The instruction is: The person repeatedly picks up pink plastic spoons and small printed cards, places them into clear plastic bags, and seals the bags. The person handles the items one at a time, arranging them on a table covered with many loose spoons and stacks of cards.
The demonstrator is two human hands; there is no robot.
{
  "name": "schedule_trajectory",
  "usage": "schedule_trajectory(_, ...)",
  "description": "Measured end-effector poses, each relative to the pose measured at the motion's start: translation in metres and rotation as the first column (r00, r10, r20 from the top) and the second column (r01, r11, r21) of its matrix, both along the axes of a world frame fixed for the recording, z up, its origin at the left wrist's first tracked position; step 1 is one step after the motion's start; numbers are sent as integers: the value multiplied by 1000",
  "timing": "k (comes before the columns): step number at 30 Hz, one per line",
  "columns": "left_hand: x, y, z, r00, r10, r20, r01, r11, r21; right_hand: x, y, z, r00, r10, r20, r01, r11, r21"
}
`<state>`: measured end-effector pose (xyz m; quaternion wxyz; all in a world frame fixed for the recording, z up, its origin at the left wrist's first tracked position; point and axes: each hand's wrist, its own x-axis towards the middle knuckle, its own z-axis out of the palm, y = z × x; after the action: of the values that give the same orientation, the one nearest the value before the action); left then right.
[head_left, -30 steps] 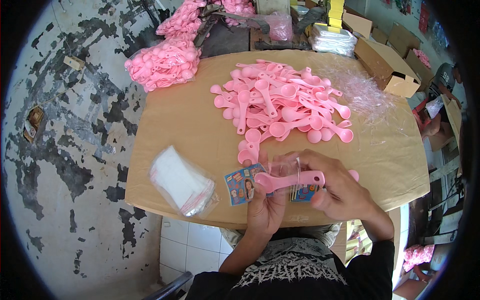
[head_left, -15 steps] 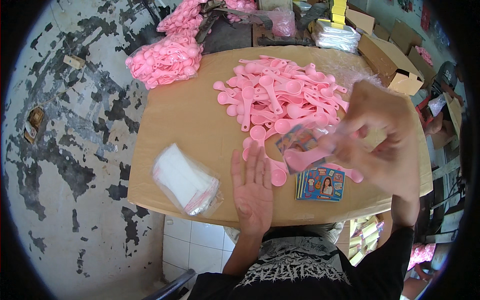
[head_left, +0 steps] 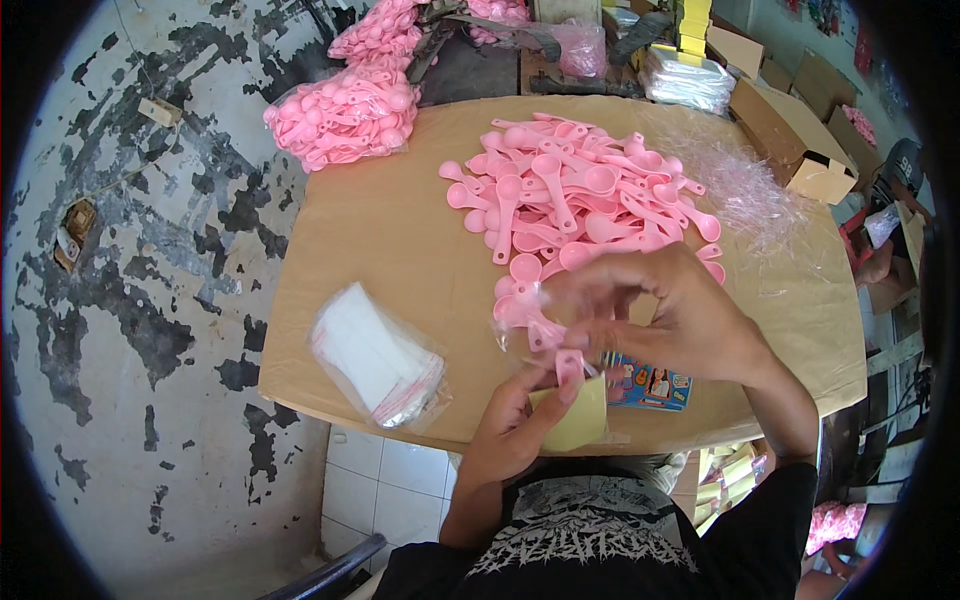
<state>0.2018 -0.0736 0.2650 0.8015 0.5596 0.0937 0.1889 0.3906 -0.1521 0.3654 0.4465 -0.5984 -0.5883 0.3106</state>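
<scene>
My left hand (head_left: 510,425) is closed at the table's near edge. Its thumb and fingers grip a pink measuring spoon (head_left: 569,364) by the handle, together with a yellow card (head_left: 583,420). Just above it, my right hand (head_left: 660,315) is curled, with thumb and fingers bent toward the spoon; its fingertips are smeared by motion. A bit of clear film (head_left: 501,335) shows by those fingertips, but what they pinch cannot be made out. Partly behind my right hand lies a stack of blue printed cards (head_left: 655,388).
A large heap of pink measuring spoons (head_left: 560,190) covers the table's middle. On the left lies a pack of clear bags (head_left: 375,355). Crumpled clear film (head_left: 750,190) sits at right, near a cardboard box (head_left: 795,140). A bagged bundle of pink spoons (head_left: 345,120) rests at the far left corner.
My left hand, open and palm up before, has closed on the spoon and card. My right hand has come down and left to meet it, and the card's yellow side now shows.
</scene>
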Motion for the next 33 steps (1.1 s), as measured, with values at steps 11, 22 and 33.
schedule_trajectory(11, 15, 1, 7, 910, 414, -4, -408, 898, 165, 5, 0, -27, 815, -268, 514, 19, 899, 438)
schedule_trajectory(22, 12, 4, 10, 957, 253, -142, -187, 912, 365, 2, 0, -34, 503, -250, 827, -185, 904, 385)
schedule_trajectory(33, 16, 6, 18, 982, 142, -120, -83, 912, 403, 17, -10, -31, 773, -345, 533, 134, 909, 394)
